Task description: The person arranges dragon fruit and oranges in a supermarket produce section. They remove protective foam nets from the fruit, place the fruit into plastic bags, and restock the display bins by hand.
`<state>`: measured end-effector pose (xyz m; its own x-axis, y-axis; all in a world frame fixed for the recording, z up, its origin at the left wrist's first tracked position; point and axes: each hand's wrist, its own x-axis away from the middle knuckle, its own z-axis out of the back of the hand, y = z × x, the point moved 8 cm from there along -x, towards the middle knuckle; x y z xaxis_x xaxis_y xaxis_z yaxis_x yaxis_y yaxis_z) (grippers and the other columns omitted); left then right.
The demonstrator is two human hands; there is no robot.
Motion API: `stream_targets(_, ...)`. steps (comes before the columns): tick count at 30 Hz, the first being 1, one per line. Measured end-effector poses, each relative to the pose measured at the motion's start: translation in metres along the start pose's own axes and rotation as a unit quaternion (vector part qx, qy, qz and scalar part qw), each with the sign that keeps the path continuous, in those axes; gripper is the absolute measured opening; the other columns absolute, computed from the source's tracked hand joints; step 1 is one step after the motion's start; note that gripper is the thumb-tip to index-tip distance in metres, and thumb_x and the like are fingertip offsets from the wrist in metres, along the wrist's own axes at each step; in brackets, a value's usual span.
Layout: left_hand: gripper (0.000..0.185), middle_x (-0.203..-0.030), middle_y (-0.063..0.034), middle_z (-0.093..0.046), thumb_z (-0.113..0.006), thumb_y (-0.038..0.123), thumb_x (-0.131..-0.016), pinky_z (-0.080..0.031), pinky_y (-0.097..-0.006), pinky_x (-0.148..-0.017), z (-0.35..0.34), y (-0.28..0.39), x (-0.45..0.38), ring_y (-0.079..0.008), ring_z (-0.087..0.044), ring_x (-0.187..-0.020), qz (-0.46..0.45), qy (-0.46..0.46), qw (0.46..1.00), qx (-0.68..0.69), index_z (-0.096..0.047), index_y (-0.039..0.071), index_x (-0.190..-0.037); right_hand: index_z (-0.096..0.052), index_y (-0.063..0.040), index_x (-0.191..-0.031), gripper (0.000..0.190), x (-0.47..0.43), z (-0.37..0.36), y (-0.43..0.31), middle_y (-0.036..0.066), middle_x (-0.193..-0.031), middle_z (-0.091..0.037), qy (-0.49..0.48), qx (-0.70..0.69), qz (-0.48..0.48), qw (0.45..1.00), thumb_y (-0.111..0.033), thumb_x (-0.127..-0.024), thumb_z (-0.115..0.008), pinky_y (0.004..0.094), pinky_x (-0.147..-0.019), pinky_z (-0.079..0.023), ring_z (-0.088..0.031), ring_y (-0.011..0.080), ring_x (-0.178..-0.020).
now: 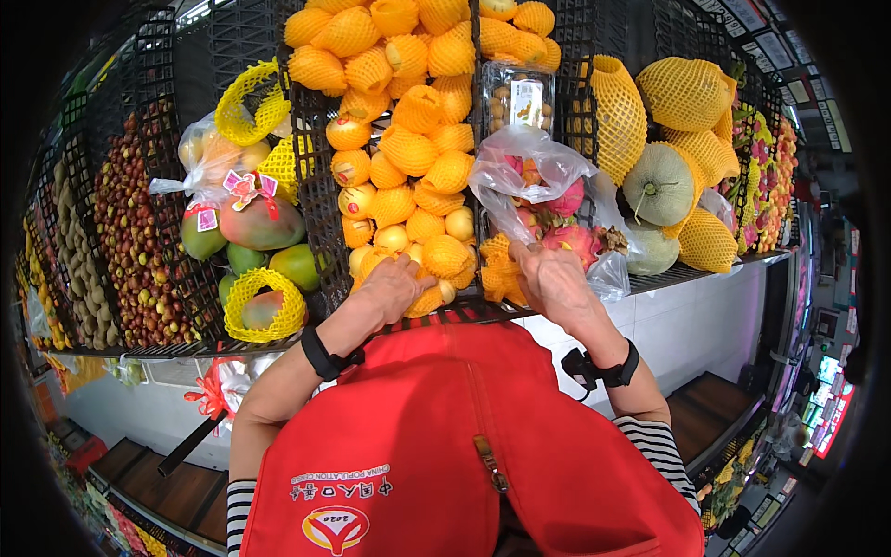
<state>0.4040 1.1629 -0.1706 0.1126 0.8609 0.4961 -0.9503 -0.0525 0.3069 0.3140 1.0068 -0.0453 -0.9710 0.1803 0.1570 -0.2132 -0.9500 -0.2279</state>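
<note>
My left hand (pixel 391 287) is curled over the front of a heap of round yellow fruit (pixel 390 239), most of it in orange foam nets. Its fingers and thumb close on a foam-netted fruit (pixel 424 301) by the front edge of the crate. To the right, my right hand (pixel 557 284) rests beside crumpled orange foam nets (pixel 500 275), its fingertips partly hidden. Just beyond that hand, an opened clear plastic bag (pixel 515 150) holds red dragon fruit (pixel 569 240). Each wrist wears a black strap.
Left stand mangoes (pixel 261 223), yellow foam nets (pixel 264 306) and small red-brown fruit (pixel 136 244). Black mesh dividers (pixel 317 202) separate the fruit. A clear labelled box (pixel 518 97) lies behind the bag. Netted melons (pixel 658 181) are on the right. A low wooden shelf (pixel 713 414) stands below.
</note>
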Motion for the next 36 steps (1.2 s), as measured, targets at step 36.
stream_targets(36, 0.088, -0.132, -0.0243, -0.062, -0.081, 0.026, -0.083, -0.056, -0.0398, -0.092, 0.114, -0.021, 0.043, -0.0357, -0.069, -0.109, 0.012, 0.296, 0.868, 0.400, -0.035, 0.004, -0.154, -0.037, -0.008, -0.149, 0.077, -0.031, -0.013, -0.026, 0.012, -0.121, -0.065, 0.027, -0.623, -0.054, 0.780, 0.001, -0.083, -0.077, 0.0234, -0.071, -0.056, -0.071, 0.0139, -0.092)
